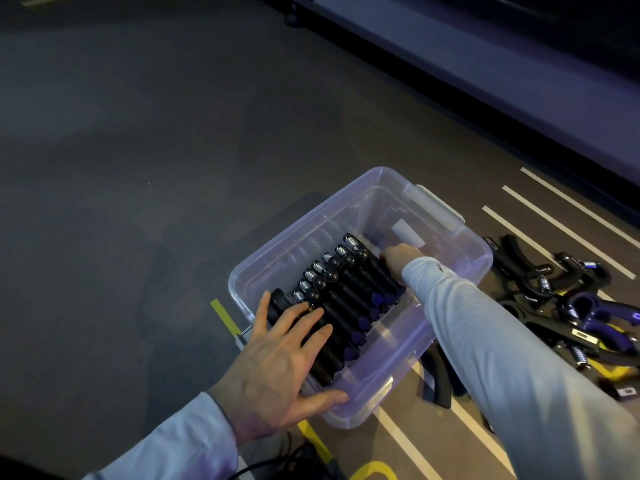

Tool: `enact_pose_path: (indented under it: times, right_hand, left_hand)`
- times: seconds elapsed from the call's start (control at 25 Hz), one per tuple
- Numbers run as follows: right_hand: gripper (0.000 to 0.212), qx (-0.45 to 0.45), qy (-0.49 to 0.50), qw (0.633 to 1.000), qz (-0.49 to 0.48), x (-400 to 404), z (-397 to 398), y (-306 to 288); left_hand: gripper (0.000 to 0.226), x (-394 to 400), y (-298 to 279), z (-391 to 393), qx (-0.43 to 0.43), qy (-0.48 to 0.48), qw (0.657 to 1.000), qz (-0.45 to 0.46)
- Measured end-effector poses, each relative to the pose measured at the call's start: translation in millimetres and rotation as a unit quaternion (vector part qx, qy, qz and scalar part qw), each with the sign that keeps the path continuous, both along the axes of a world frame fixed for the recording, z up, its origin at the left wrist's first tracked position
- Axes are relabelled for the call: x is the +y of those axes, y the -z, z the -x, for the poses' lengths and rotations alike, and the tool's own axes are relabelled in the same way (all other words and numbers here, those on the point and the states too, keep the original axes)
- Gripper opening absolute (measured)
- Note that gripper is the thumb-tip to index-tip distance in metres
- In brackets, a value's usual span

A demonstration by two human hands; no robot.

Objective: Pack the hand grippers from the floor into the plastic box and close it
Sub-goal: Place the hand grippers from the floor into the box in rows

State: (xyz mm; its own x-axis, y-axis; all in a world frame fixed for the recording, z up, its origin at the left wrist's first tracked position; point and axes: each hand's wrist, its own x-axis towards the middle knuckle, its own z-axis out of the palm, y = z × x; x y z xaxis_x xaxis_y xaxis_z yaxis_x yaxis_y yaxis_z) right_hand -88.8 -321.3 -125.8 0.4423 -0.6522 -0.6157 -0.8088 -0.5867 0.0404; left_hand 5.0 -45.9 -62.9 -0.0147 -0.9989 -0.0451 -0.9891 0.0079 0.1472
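Observation:
A clear plastic box (460,268) stands open on the floor, with no lid in view. Inside it, several black hand grippers (349,303) with steel springs lie side by side in a row. My left hand (280,362) lies flat with spread fingers on the near end of that row, thumb over the box's front rim. My right hand (401,256) reaches into the box at the far end of the row, touching the last gripper there; its fingers are mostly hidden. More black and purple hand grippers (571,306) lie in a loose pile on the floor right of the box.
One black gripper handle (438,382) lies on the floor under my right forearm, next to the box. White stripes and yellow tape mark the floor. A dark cable runs near the bottom edge. A raised platform edge crosses the upper right.

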Motion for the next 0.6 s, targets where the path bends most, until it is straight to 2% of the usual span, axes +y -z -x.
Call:
enact_pose_path:
  times: [0.2, 0.6]
  right_hand:
    - [0.044, -0.001, -0.042, 0.999, -0.018, 6.1, 0.8, -8.1]
    - [0.059, -0.029, -0.055, 0.998, -0.017, 20.4, 10.0, -38.0]
  left_hand:
    - [0.078, -0.4, -0.8, 1.3, -0.013, -0.005, 1.0, -0.006]
    - [0.078, -1.0, -3.0, 3.5, -0.022, -0.018, 0.999, -0.03]
